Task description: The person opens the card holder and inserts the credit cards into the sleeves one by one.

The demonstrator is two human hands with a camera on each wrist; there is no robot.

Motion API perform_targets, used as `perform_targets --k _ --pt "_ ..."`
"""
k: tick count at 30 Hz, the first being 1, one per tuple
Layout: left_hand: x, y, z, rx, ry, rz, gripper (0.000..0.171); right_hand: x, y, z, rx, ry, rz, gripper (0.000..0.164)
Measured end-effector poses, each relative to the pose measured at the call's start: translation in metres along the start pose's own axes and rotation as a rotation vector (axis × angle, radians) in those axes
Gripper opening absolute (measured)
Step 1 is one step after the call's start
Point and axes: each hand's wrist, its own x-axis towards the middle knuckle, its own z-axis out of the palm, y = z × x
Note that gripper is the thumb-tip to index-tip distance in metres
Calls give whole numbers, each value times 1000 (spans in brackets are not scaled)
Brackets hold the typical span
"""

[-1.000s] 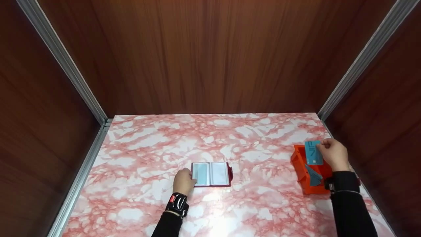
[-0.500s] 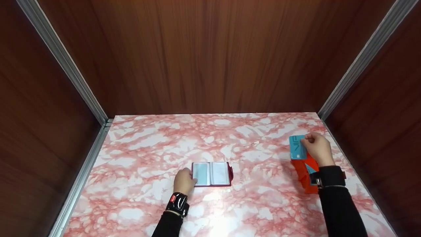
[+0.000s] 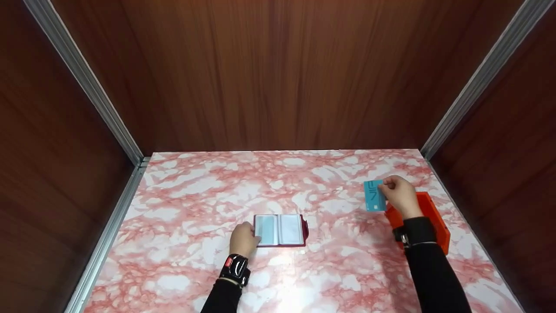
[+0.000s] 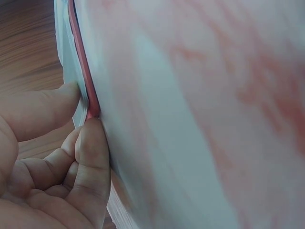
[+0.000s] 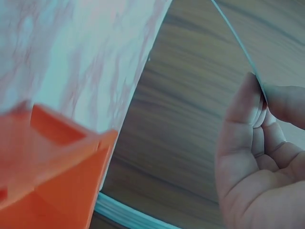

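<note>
A card holder [image 3: 290, 229] with a dark red cover lies spread flat on the table, clear sleeves showing and a pale blue card in its left sleeve. The left hand [image 3: 243, 240] pinches its left edge; in the left wrist view the thumb is on the sleeves and fingers [image 4: 93, 148] lie against the red cover edge [image 4: 85, 62]. Up in the air, a blue card [image 3: 374, 196] marked VIP hangs between the thumb and fingers of the right hand [image 3: 400, 195]. The right wrist view shows that card [image 5: 240, 43] edge-on in the pinch.
An orange bin [image 3: 434, 217] stands at the right of the table, partly hidden behind the right hand and wrist; its contents are out of sight. Brown wood-grain panels [image 3: 278, 78] with grey metal corner strips enclose the pink-and-white marbled table [image 3: 195, 191].
Carrying the blue VIP card, the right hand has moved left from above the orange bin to beyond its left side. The left hand and the card holder have stayed put.
</note>
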Motion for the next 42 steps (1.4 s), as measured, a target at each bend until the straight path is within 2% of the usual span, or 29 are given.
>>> perform_targets --k 14,22,32,42 --pt "-1 0 -1 -12 0 13 26 5 -18 43 100 -73 -34 16" --pt "-1 1 0 -5 -11 -10 25 4 -28 69 138 -91 -29 14" --pt "-2 1 -2 -13 4 9 25 -8 -44 105 219 -170 -52 13" --pt "-2 0 -1 -22 -6 -4 25 -15 -60 135 263 -193 -33 10"
